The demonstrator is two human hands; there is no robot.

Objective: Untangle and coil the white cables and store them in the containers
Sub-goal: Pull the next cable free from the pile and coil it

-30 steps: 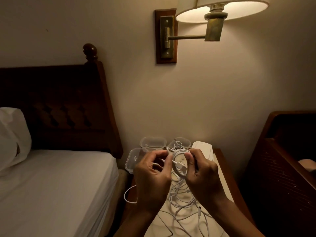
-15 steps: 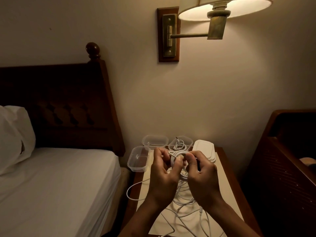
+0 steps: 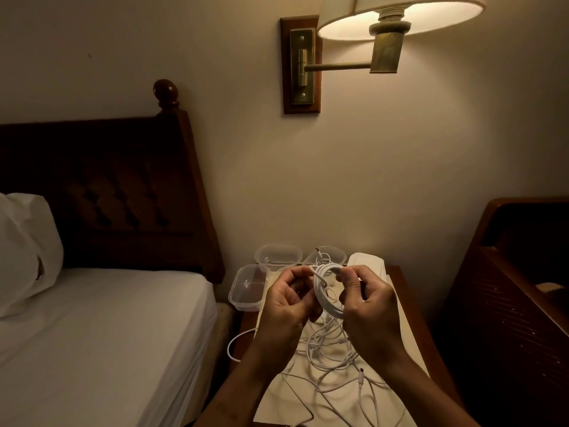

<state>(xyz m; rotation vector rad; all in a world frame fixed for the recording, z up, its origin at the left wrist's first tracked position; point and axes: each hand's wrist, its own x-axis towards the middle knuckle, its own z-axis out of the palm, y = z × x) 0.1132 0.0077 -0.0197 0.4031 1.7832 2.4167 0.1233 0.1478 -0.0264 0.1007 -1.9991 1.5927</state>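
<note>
A white cable wound into a small coil (image 3: pixel 324 291) hangs between my two hands above the nightstand. My right hand (image 3: pixel 366 309) pinches the coil's top right side with thumb and fingers. My left hand (image 3: pixel 288 306) has its fingers curled at the coil's left side and holds a strand of it. Below them a tangle of white cables (image 3: pixel 332 362) lies on a pale cloth. Three clear plastic containers stand at the back: one at the left (image 3: pixel 246 288), one behind it (image 3: pixel 277 255), and one (image 3: pixel 326 255) with a cable inside.
A stack of white lids (image 3: pixel 369 261) sits at the nightstand's (image 3: pixel 409 306) back right. A bed (image 3: pixel 92 334) with a dark headboard is on the left, a dark wooden piece of furniture (image 3: pixel 508 303) on the right. A lit wall lamp (image 3: pixel 397 20) hangs overhead. One cable loop (image 3: pixel 234 346) dangles over the nightstand's left edge.
My hands have drawn slightly apart, so the coil now shows between them. The coil has grown a little rounder and stands more upright.
</note>
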